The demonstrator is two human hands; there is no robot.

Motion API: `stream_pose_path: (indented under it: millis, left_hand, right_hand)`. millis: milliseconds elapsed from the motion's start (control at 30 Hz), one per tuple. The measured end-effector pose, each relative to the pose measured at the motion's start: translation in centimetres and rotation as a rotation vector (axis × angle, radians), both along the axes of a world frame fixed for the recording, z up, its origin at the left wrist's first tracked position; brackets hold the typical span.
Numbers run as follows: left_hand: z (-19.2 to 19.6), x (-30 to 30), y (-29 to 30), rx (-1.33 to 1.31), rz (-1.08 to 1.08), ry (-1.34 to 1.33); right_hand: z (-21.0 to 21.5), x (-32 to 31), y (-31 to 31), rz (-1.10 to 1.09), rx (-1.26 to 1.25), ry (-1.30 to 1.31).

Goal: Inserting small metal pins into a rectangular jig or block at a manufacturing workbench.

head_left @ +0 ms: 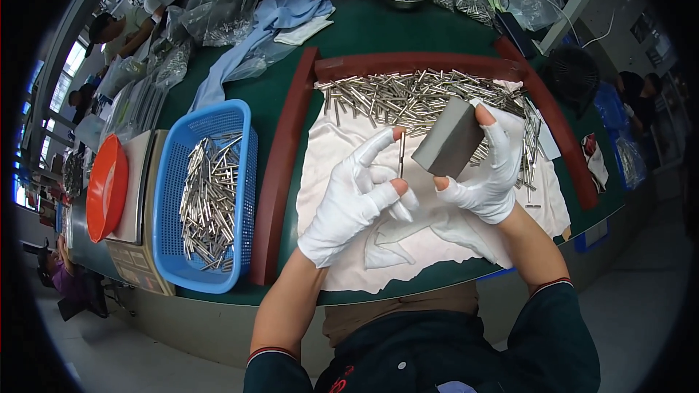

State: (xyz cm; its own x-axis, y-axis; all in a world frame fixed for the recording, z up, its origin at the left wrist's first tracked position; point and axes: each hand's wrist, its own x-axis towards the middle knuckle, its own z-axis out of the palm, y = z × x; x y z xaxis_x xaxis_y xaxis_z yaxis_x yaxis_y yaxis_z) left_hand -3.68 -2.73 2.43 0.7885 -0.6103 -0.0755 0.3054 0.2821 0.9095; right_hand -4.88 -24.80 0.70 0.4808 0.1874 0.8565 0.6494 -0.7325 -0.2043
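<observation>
Over the pale cloth (320, 175) on the desk (357, 36), the left hand (353, 196) grips a slim metal pin (402, 154), the right hand (495, 175) a grey block (450, 138); loose pins (408, 94) lie piled at the far side

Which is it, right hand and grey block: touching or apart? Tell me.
Touching. The head view shows the right hand holding the grey block, a fingertip against its upper right edge and the thumb against its lower edge.
</observation>
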Motion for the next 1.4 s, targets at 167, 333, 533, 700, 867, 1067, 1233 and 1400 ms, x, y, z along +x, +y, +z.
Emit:
stream_pose_path:
  millis: [167,333,533,700,867,1067,1233,1400]
  left_hand:
    - [0.0,0.0,0.1,0.08,-0.014,-0.03]
    - [-0.1,-0.1,-0.2,0.023,-0.01,0.002]
    - [0.0,0.3,0.2,-0.001,-0.051,-0.004]
    - [0.4,-0.4,-1.0,0.071,-0.053,0.038]
    - [-0.2,0.2,0.0,-0.03,-0.039,0.071]
    - [-0.2,0.2,0.3,0.006,-0.046,0.028]
    - [0.0,0.1,0.3,0.087,0.033,-0.045]
    - [0.0,0.1,0.1,0.107,0.025,-0.05]
  right_hand:
    - [-0.4,0.0,0.2,-0.006,0.045,0.03]
    - [-0.1,0.2,0.7,0.022,-0.016,0.008]
    - [-0.3,0.2,0.9,0.05,0.015,0.017]
    - [0.3,-0.1,1.5,0.049,0.001,0.034]
    - [-0.6,0.0,0.8,0.06,-0.006,0.025]
    - [0.0,-0.4,0.9,0.028,-0.027,0.016]
    - [-0.2,-0.1,0.2,-0.033,0.023,0.016]
    - [-0.3,-0.1,0.3,-0.028,0.026,0.043]
